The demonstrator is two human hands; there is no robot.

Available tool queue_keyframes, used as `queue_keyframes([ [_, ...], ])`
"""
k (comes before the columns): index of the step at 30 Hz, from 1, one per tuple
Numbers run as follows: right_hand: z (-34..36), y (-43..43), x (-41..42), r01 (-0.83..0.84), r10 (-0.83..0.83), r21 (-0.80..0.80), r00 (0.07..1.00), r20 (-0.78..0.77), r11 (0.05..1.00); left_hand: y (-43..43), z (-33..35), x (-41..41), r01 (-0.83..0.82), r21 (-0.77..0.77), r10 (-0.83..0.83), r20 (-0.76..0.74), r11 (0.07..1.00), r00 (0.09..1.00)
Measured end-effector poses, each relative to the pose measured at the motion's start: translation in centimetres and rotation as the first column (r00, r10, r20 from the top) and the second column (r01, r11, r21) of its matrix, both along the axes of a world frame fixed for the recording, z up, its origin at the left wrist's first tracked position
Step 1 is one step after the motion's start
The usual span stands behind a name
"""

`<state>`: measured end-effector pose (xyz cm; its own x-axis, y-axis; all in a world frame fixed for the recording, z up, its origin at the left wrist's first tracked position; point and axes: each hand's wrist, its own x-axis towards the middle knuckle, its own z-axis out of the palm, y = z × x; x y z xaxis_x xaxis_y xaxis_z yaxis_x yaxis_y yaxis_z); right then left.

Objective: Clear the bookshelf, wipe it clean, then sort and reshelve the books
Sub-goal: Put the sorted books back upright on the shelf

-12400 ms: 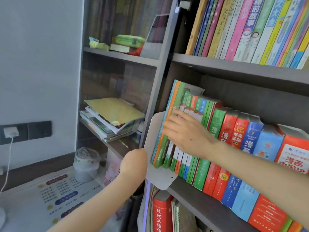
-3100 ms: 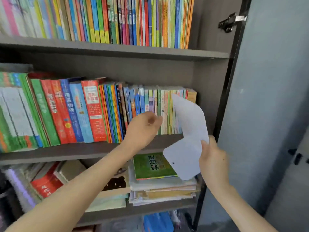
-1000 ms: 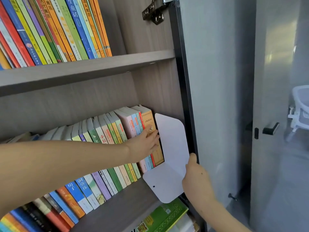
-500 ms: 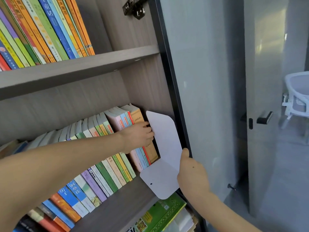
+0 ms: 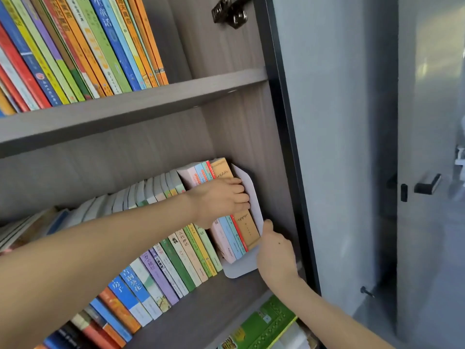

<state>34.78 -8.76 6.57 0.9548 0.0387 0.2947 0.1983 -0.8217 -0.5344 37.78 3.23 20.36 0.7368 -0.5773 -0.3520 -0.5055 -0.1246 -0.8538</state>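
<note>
A row of upright books [image 5: 176,253] fills the middle shelf [image 5: 201,313] of the grey bookshelf. A white metal bookend [image 5: 249,195] stands at the row's right end, its base plate [image 5: 239,270] under the last books. My left hand [image 5: 221,200] lies across the spines of the rightmost books, fingers straight and reaching the bookend's upright. My right hand [image 5: 274,255] holds the bookend's lower right edge, thumb up along the upright; the fingers are hidden behind it.
The upper shelf [image 5: 125,109] carries a leaning row of thin colourful books [image 5: 83,49]. Flat books, the top one green [image 5: 264,326], lie on the shelf below. The open cabinet door [image 5: 334,147] stands close on the right. A door handle [image 5: 427,185] shows beyond.
The bookend has gone from in front of the shelf to against the last book, its base now under the books. My left hand has shifted right along the spines.
</note>
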Motion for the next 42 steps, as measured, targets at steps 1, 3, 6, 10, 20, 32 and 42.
queue_keyframes([
  [1,0.1,0.3,0.7,-0.001,0.001,0.024,1.000,0.012,1.000,0.1,0.1,0.0,-0.006,-0.022,0.006,0.000,1.000,1.000],
  [3,0.6,0.6,1.9,-0.023,0.023,0.083,1.000,0.002,0.996,0.1,0.2,0.0,-0.019,-0.072,0.018,-0.008,0.997,1.000],
  [6,0.7,1.0,3.5,-0.058,0.062,0.147,0.998,-0.020,0.987,0.9,0.0,-0.1,0.062,-0.156,-0.070,-0.043,0.986,0.997],
  [10,0.3,1.4,5.0,-0.089,0.095,0.216,0.995,-0.016,0.972,1.4,-0.1,-0.4,0.095,-0.209,-0.100,-0.013,0.973,0.995],
  [20,0.1,1.8,6.6,-0.198,0.225,0.291,0.973,-0.060,0.936,3.1,0.6,-0.7,-0.124,-0.251,0.123,-0.021,0.960,0.992],
  [32,-0.9,4.0,6.4,-0.216,0.299,0.592,0.953,-0.044,0.776,6.7,-0.4,-2.5,0.054,-0.212,-0.011,0.197,0.976,0.980],
  [42,-1.1,5.2,5.3,-0.166,0.279,0.684,0.959,-0.057,0.710,6.6,-1.0,-3.1,0.048,-0.153,-0.004,0.280,0.987,0.960],
])
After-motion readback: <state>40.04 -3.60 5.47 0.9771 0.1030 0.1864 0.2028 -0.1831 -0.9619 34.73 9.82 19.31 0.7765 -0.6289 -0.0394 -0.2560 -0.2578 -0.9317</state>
